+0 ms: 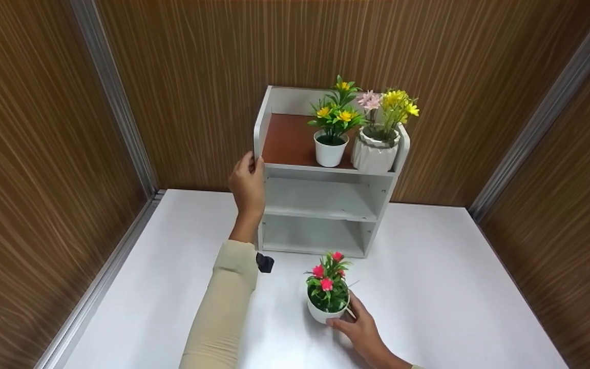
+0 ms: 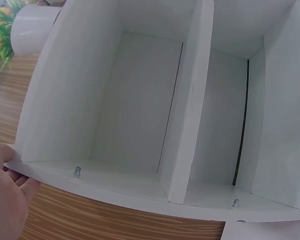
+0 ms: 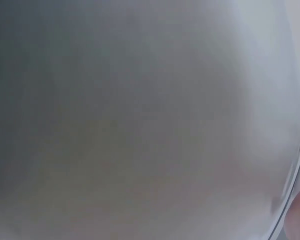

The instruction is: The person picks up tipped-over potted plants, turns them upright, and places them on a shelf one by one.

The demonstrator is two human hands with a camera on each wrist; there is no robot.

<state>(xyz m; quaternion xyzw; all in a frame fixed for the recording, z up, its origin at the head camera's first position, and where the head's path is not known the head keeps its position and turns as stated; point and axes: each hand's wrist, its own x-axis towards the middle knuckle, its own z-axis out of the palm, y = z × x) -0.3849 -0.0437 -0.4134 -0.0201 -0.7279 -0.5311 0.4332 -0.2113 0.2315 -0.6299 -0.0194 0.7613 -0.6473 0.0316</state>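
A white three-tier shelf unit (image 1: 320, 197) with a brown top stands against the back wall in the head view. My left hand (image 1: 248, 187) grips the front edge of its left side panel near the top. In the left wrist view, fingers (image 2: 29, 189) curl round that panel (image 2: 115, 192). On the table in front of the shelf, a small white pot (image 1: 320, 313) holds an artificial plant with pinkish-red flowers (image 1: 327, 284). My right hand (image 1: 364, 333) grips this pot from its right side. A blurred grey surface fills most of the right wrist view, with a fingertip (image 3: 299, 215) at lower right.
On the shelf's top stand a white pot (image 1: 330, 155) with yellow flowers and a ribbed white pot (image 1: 374, 156) with pink and yellow flowers. Two lower compartments face forward. A small black object (image 1: 264, 263) shows beside my left sleeve. Wood-patterned walls (image 1: 197, 102) enclose the white table (image 1: 443, 287).
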